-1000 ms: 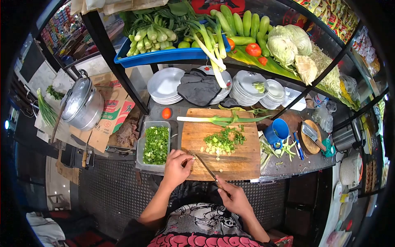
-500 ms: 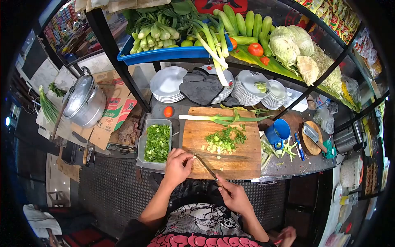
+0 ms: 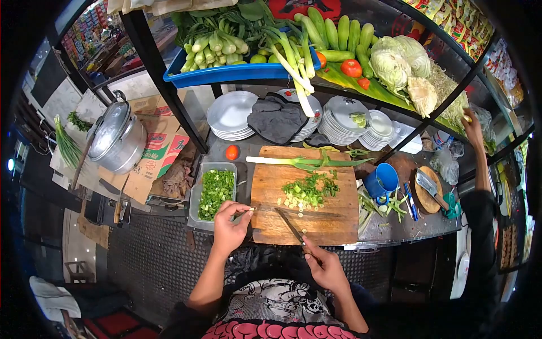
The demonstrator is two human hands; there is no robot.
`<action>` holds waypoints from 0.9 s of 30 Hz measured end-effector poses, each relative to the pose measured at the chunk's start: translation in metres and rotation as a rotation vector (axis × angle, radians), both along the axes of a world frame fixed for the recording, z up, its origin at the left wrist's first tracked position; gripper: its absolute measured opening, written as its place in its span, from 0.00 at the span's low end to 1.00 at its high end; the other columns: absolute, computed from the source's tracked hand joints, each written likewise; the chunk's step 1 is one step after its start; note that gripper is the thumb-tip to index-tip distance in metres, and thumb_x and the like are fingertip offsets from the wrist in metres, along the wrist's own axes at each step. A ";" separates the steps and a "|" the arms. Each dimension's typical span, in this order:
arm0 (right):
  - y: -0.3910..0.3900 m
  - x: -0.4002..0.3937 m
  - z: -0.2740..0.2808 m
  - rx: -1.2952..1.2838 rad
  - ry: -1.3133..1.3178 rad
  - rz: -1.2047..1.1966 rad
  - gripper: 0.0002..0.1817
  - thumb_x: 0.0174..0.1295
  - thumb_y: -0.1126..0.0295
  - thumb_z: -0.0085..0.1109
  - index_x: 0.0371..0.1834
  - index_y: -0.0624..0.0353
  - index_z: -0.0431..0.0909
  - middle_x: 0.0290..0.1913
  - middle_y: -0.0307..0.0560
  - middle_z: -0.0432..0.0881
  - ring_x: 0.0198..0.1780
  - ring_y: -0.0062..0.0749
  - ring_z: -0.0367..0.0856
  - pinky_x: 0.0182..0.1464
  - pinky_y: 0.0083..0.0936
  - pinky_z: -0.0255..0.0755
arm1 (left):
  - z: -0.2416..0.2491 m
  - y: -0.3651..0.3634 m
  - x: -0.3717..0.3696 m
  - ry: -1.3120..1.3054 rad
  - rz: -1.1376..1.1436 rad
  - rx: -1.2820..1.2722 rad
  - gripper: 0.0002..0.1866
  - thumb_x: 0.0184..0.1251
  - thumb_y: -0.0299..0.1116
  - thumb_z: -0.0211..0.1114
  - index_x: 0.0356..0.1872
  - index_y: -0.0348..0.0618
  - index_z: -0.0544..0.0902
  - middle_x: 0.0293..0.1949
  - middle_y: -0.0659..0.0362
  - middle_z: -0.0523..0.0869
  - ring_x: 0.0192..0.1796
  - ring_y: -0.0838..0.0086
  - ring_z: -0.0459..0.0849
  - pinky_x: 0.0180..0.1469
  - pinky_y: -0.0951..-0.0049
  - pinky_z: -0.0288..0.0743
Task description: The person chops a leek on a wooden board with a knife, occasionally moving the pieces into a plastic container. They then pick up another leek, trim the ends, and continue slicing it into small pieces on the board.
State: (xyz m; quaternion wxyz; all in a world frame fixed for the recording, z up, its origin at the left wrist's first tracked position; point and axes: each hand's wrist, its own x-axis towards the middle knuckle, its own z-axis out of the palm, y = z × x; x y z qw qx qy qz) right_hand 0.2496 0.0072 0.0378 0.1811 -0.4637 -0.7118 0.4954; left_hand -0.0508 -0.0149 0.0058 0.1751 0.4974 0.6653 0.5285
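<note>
My left hand (image 3: 230, 229) is closed in a pinch at the left edge of the wooden cutting board (image 3: 265, 226). A small pale spring onion end (image 3: 252, 209) shows at its fingertips. My right hand (image 3: 327, 268) grips a knife (image 3: 289, 226) by its handle, the blade lying low over the board and pointing up and left. Chopped spring onion (image 3: 309, 191) forms a loose pile beyond the blade. A whole spring onion (image 3: 299, 162) lies across the board's far end. Left of the board, a clear plastic container (image 3: 193, 206) holds chopped greens (image 3: 217, 195).
A tomato (image 3: 232, 152) sits behind the container. Stacked plates (image 3: 230, 113) stand beneath a blue vegetable tray (image 3: 237, 73). Right of the board are trimmings (image 3: 368, 209), a blue mug (image 3: 381, 179) and a cleaver (image 3: 427, 183). Another person's hand (image 3: 472, 124) reaches in at the right.
My left hand has moved left, away from the knife tip, with the small piece. The knife has shifted slightly right. Another person's arm now reaches up toward the shelf at the right.
</note>
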 end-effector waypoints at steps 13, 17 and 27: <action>0.004 0.065 0.022 -0.132 0.060 -0.092 0.25 0.70 0.77 0.68 0.71 0.63 0.83 0.38 0.35 0.86 0.36 0.15 0.74 0.40 0.19 0.73 | -0.007 0.010 0.025 -0.319 -0.125 -0.072 0.03 0.70 0.22 0.75 0.41 0.35 0.90 0.35 0.63 0.91 0.39 0.83 0.85 0.46 0.76 0.79; 0.012 0.081 0.004 -0.265 0.072 -0.134 0.25 0.70 0.76 0.70 0.71 0.64 0.83 0.39 0.34 0.86 0.38 0.16 0.75 0.42 0.20 0.73 | -0.007 0.017 0.026 -0.273 -0.129 -0.054 0.02 0.70 0.21 0.75 0.40 0.35 0.89 0.32 0.64 0.87 0.36 0.83 0.80 0.42 0.76 0.77; 0.037 0.077 0.021 -0.201 0.010 -0.016 0.22 0.69 0.75 0.73 0.66 0.58 0.88 0.34 0.32 0.86 0.33 0.14 0.73 0.37 0.19 0.71 | -0.002 0.027 0.034 -0.148 -0.056 -0.009 0.03 0.69 0.21 0.76 0.40 0.35 0.90 0.33 0.62 0.86 0.36 0.81 0.79 0.42 0.76 0.74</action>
